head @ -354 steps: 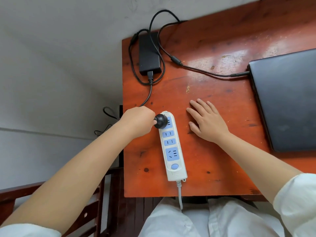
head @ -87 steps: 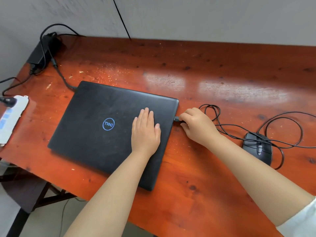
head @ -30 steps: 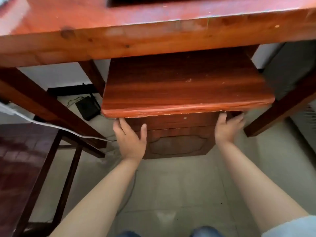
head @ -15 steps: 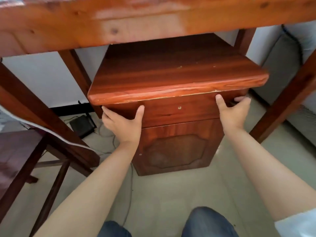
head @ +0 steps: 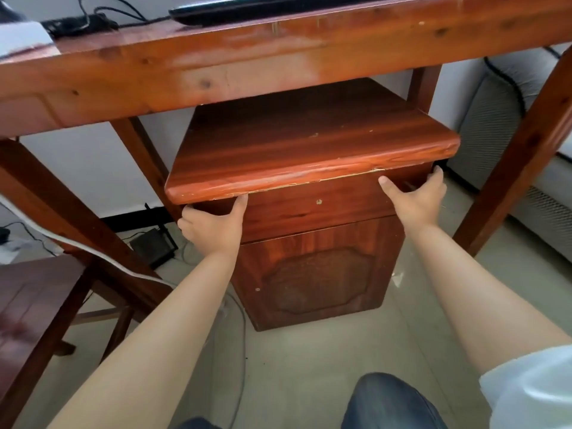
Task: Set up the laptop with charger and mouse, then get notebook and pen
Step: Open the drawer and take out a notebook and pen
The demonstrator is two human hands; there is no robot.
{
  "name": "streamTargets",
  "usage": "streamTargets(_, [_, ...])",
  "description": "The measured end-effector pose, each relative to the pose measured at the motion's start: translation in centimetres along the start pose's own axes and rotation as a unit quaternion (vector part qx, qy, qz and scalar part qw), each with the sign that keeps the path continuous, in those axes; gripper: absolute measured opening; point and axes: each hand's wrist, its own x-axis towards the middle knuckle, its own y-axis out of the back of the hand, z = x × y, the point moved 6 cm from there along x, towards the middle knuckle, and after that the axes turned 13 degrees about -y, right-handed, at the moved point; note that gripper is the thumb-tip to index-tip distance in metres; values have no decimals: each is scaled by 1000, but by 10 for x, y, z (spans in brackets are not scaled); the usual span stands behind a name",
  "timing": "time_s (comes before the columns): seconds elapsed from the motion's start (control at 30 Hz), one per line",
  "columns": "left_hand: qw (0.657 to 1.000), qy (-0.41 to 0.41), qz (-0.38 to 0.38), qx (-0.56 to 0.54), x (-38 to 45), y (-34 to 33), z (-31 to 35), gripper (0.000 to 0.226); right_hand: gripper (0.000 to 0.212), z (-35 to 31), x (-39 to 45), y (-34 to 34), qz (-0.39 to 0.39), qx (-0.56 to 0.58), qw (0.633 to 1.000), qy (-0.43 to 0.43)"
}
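Under the table stands a small wooden cabinet with a thick top board and one drawer just beneath it. My left hand grips the drawer front's left end, thumb up against the top board. At the right end my right hand holds the same drawer front, its fingers curled round the corner. On the table above, I see only the front edge of the black laptop and the charger brick with its cable. No notebook, pen or mouse is in view.
The table's front rail hangs low over the cabinet, with slanted legs at left and right. A dark wooden chair stands left. A white cable, a black box and grey upholstery are nearby.
Both hands have closed on the ends of the drawer front, up from the cabinet's lower edge. The view has lifted, so the laptop's edge and the charger show on the table.
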Motion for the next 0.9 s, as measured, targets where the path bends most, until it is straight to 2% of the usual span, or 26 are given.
streamTargets(0.13, [999,-21,-23,11,-5,3,0,94,79,-1,0,-4,-42,54,995,-72])
streamTargets(0.33, [1000,-16,-23,-13,-6,9,-3,86,56,4,-2,10,5,31,996,-80])
streamTargets(0.43, [999,-14,-2,-42,-13,17,-2,69,56,6,-10,22,54,31,995,-72])
streamTargets(0.5, [998,-2,40,-56,-19,24,5,60,61,4,-18,29,89,41,991,-96])
streamTargets(0.6, [991,79,95,-44,-34,35,11,67,71,4,-32,43,140,7,981,-136])
streamTargets(0.7, [990,105,89,-28,-51,48,6,67,74,13,-41,58,145,22,976,-162])
streamTargets(0.83, [994,83,61,-29,-75,61,-7,55,60,34,-53,74,140,61,973,-172])
streamTargets(0.9, [992,102,59,-44,-88,62,-14,56,57,46,-60,73,139,102,965,-196])
